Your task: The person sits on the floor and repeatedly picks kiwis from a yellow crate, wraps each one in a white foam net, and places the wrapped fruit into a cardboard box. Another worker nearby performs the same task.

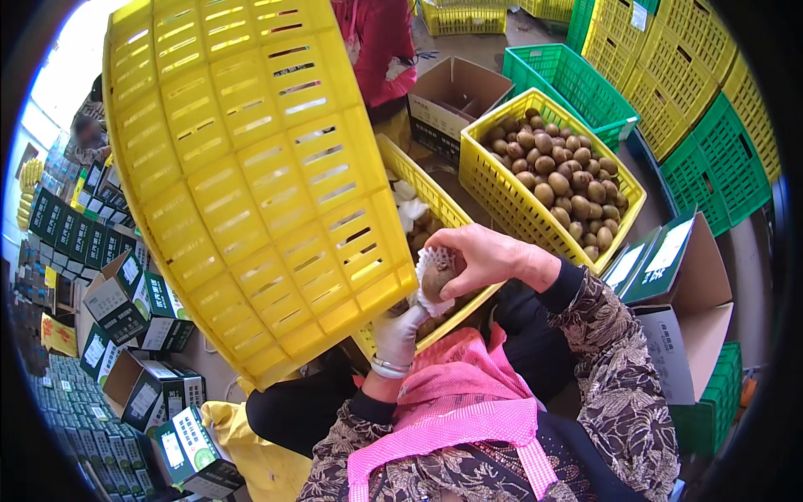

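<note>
My bare right hand [473,258] grips a brown kiwifruit [439,278] with a white foam net sleeve [425,293] around it. My left hand [395,335], in a whitish glove, holds the lower end of the sleeve, just below the fruit. Both hands are over a yellow crate [482,301] containing more kiwifruit and loose white sleeves [406,199]. A large yellow crate [255,201] stands tilted at my left, partly hiding that crate. Another yellow crate [629,219], heaped with kiwifruit [556,171], sits at the right rear.
An open brown box [447,84] and green crate [585,88] are behind. Stacked crates [673,84] line the right, near open cartons [673,356]. Green-and-white boxes [125,305] crowd the left. A person in pink [381,46] is ahead, another person [88,134] far left.
</note>
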